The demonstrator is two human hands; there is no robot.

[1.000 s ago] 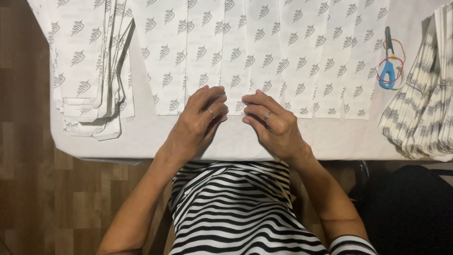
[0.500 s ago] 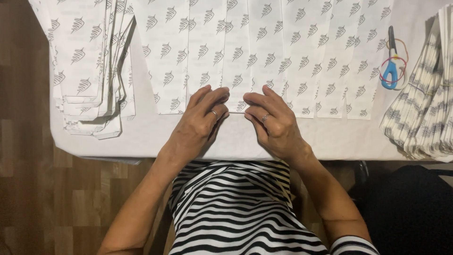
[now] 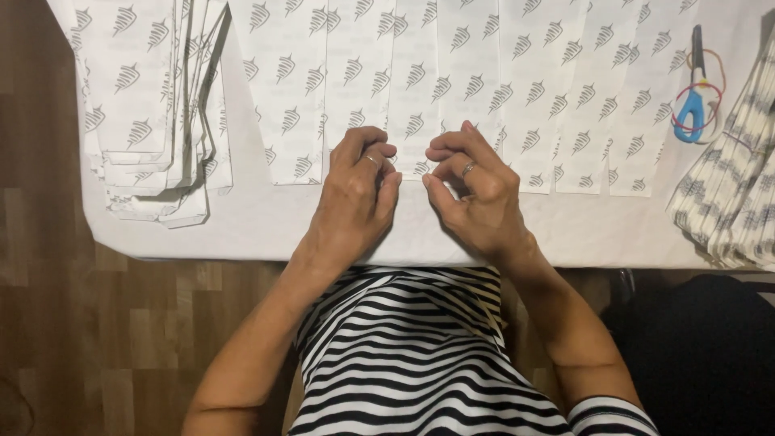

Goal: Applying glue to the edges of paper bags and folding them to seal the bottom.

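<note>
Near the front edge of the white desk (image 3: 242, 234), I am working at the bottom end of one printed paper strip (image 3: 412, 97), which is lying flat in a row of overlapping white strips (image 3: 565, 97), all patterned with small grey leaf-like marks. My left hand (image 3: 355, 202) is sitting just left of that strip's lower end, its fingers (image 3: 375, 153) curled and pressed close together, the tips touching the paper's edge; whether they are actually pinching it, I cannot tell. My right hand (image 3: 476, 198) is resting just right of it, fingers bent inward with thumb and forefinger nearly meeting, a ring showing on one finger. Both hands are sitting close together but apart. Further left, a thick pile of folded printed sheets (image 3: 153, 121) is hanging over the desk's corner. Far right, blue-handled scissors (image 3: 693, 97) are lying beside a bundle of striped paper pieces (image 3: 726, 194). Below, my black-and-white striped top (image 3: 412, 355) is showing above the wooden floor (image 3: 97, 339).
</note>
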